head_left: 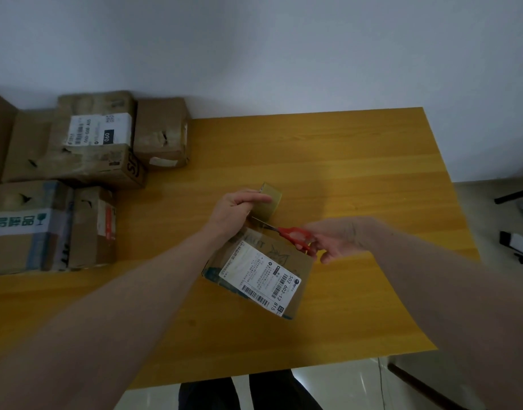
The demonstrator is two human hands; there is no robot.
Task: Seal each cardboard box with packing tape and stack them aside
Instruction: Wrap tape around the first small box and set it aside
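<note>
A small cardboard box (260, 273) with a white shipping label lies on the yellow wooden table (343, 161), near the middle. My left hand (239, 210) holds a roll of clear packing tape (270, 202) just beyond the box's far end. My right hand (334, 239) grips red-handled scissors (292, 235), whose blades point left across the stretch of tape between roll and box.
Several taped cardboard boxes (94, 137) are stacked at the table's left and back-left. The table's right edge drops to a tiled floor with dark and white items (517, 241). My legs show below the near edge.
</note>
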